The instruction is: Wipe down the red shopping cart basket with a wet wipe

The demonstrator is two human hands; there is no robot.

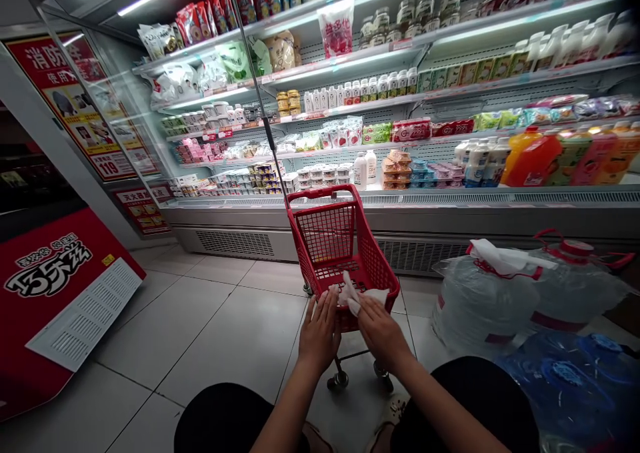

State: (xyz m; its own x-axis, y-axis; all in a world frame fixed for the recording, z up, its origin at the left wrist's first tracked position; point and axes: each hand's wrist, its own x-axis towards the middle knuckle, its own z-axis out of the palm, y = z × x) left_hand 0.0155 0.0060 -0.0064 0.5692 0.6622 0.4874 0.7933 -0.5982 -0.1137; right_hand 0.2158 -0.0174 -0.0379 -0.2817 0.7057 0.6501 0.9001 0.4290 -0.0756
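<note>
A small red shopping cart (336, 237) with mesh plastic sides stands on the floor in front of me, its near end close to my knees. My right hand (381, 331) is closed on a crumpled white wipe (353, 297) at the cart's near rim. Beside it, my left hand (320, 329) lies on the same rim to the left. Its fingers are stretched out, with the tips close to the wipe. The inside of the basket shows no goods. A thin pole with a black grip (269, 135) rises behind the cart's handle.
A lit open fridge (310, 216) full of drinks, yogurts and bags runs behind the cart. To the right stand large wrapped water bottles (483, 306) and blue water jugs (565, 379). A red freezer (65, 299) is at the left. My knees flank the cart.
</note>
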